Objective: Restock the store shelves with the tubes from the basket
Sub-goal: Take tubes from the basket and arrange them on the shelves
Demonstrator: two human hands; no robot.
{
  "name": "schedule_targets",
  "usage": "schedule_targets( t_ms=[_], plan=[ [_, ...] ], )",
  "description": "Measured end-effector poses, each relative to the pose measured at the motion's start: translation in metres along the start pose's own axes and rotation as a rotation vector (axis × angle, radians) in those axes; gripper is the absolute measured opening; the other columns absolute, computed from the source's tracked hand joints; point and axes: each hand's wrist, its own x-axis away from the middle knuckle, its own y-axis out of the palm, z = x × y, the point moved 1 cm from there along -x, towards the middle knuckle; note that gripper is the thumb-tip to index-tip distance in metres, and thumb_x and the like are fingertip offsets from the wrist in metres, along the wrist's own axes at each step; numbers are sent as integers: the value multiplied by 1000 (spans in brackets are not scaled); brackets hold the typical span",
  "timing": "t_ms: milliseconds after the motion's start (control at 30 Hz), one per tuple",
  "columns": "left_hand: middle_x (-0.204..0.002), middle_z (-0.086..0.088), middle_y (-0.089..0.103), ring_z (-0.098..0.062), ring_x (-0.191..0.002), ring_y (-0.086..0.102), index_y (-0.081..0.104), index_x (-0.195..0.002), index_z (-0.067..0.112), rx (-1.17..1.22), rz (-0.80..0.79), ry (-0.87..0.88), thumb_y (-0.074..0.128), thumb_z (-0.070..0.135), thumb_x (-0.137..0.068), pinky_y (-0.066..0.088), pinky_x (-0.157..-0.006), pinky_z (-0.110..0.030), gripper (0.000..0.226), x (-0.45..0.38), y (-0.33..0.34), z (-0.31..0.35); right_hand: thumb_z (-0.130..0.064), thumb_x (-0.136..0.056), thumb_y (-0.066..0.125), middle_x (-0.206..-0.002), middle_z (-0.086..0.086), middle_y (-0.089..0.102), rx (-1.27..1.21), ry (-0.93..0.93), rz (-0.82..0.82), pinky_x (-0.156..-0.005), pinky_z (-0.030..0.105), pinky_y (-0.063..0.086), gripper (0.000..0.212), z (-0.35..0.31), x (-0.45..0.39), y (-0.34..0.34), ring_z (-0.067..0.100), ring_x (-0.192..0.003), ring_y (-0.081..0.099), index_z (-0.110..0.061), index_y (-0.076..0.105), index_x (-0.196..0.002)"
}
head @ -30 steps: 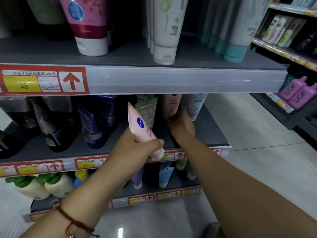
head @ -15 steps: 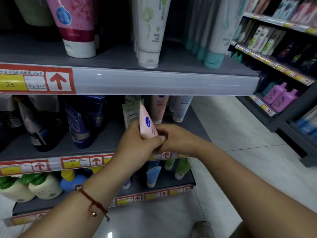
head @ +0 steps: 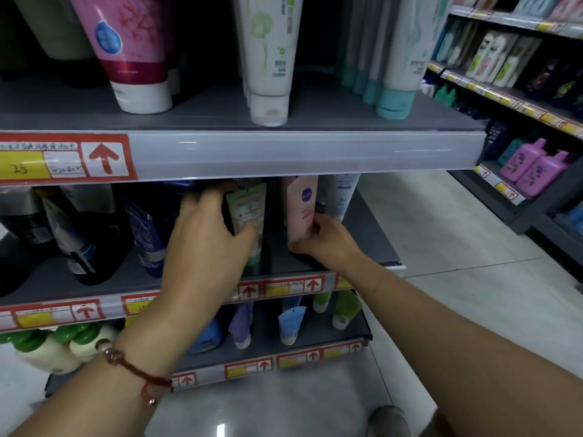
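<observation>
A pale pink tube with a round blue logo (head: 301,209) stands upright on the middle shelf (head: 372,247), in front of another pink tube. My right hand (head: 321,239) is closed around its lower end. My left hand (head: 208,234) grips a green and beige tube (head: 249,216) just to the left of it, thumb across its front. Between the two tubes is a narrow dark gap. The basket is out of view.
The upper shelf edge (head: 284,156) overhangs both hands; big white, pink and teal-capped tubes stand on it. Dark and blue tubes (head: 145,234) fill the middle shelf's left. Smaller tubes (head: 291,323) stand on the shelf below. Another rack with purple bottles (head: 533,171) lines the aisle on the right.
The pink tube passed from my left hand to my right and now stands on the middle shelf. My left hand reached in and took hold of the green tube.
</observation>
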Motion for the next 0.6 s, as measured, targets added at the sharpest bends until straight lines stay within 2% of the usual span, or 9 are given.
schedule_targets(
  t_ms=[100, 167, 300, 467, 533, 600],
  plan=[
    [-121, -10, 53, -32, -106, 57, 49, -135, 29, -18, -6, 23, 74, 27, -82, 48, -91, -40, 58, -9, 4, -8, -35, -68, 85, -106, -6, 69, -114, 40, 49, -80, 28, 50, 55, 0, 2, 6, 13, -95, 64, -18, 60, -114],
    [-122, -6, 59, -28, -110, 58, 51, -133, 27, 12, -41, 31, 74, 26, -82, 47, -87, -34, 56, -14, 12, -12, -35, -68, 86, -104, -7, 67, -141, 44, 93, -76, 25, 48, 56, -2, 3, 10, 12, -93, 63, -18, 58, -114],
    [-119, 1, 68, -23, -109, 63, 57, -124, 24, 130, -93, -86, 73, 25, -85, 45, -82, -28, 42, -15, 25, -17, -37, -68, 86, -107, -5, 67, -159, 55, 164, -80, 30, 52, 57, -2, 3, 16, 13, -95, 63, -19, 56, -113],
    [-102, -2, 69, -24, -96, 63, 66, -109, 14, 157, -76, -94, 68, 23, -90, 46, -74, -29, 22, -18, 25, -22, -38, -67, 85, -111, -3, 67, -156, 48, 188, -84, 34, 54, 60, -1, 1, 17, 15, -99, 64, -19, 54, -115],
    [-101, 2, 68, -18, -92, 61, 67, -109, 15, 183, -79, -99, 68, 21, -91, 45, -73, -24, 19, -18, 23, -23, -37, -68, 86, -110, -4, 66, -161, 51, 170, -80, 29, 51, 60, -1, 2, 16, 14, -98, 63, -18, 53, -115],
    [-97, 9, 64, -8, -87, 58, 65, -105, 20, 267, -93, -149, 67, 17, -92, 42, -65, -11, 14, -19, 21, -25, -37, -66, 87, -109, -5, 65, -165, 51, 146, -77, 25, 49, 64, -4, 4, 13, 12, -97, 62, -18, 50, -115]
  ],
)
